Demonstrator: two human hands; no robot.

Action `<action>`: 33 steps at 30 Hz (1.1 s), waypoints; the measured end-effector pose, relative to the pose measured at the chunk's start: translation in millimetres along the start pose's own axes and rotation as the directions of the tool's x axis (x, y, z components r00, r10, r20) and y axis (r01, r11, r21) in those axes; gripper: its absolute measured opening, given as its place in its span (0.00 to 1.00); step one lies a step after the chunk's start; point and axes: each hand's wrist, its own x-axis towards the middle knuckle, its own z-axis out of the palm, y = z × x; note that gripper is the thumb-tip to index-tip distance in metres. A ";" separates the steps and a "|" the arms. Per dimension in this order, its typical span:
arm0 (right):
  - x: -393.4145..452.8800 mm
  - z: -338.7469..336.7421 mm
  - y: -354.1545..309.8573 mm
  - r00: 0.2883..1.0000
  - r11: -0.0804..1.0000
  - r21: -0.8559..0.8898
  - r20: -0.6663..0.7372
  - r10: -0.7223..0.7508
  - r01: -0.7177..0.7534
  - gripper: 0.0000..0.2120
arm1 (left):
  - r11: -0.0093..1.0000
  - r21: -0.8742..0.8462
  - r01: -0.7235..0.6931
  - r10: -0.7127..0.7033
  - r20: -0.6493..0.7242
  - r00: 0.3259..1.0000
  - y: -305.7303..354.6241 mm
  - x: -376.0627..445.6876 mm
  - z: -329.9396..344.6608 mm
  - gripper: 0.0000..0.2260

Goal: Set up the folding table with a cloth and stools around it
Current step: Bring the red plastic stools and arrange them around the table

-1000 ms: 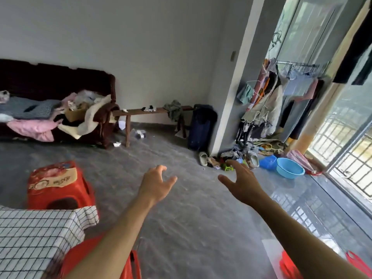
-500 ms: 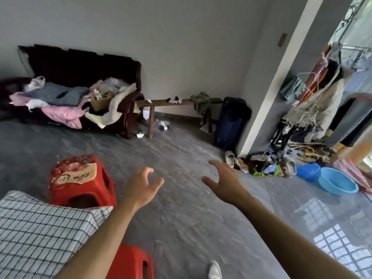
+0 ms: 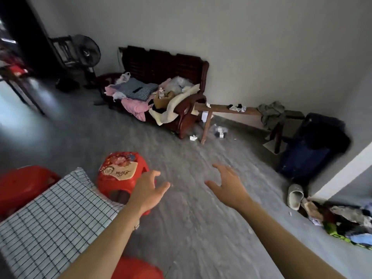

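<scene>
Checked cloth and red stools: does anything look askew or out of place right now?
Nothing stands out with the setup. The checked cloth covers the table, its corner hanging down, and three red stools stand upright round it. Both hands are empty. Only clutter: clothes heaped on the sofa.

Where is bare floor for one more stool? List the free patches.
Free: the grey floor between the labelled stool, the sofa and the bench, and ahead of both hands. Crowded: the checked cloth corner, ringed by red stools, and the shoe pile by the right wall.
</scene>
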 end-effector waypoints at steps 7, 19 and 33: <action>100.6 16.7 -29.2 0.976 0.984 0.019 0.126 -0.179 0.178 0.30 | 0.987 -0.014 0.158 -0.158 -0.109 0.981 -26.8 41.9 -30.4 0.28; 235.4 105.6 -172.4 0.787 0.832 -0.099 0.399 -0.470 0.546 0.28 | 0.863 -0.316 0.394 -0.493 -0.358 0.793 -133.8 99.0 -78.9 0.22; 281.7 278.4 -304.9 0.160 0.509 0.348 0.682 -0.714 0.788 0.29 | 0.361 -0.537 0.763 -0.892 -0.438 0.114 -202.0 -3.1 -78.1 0.22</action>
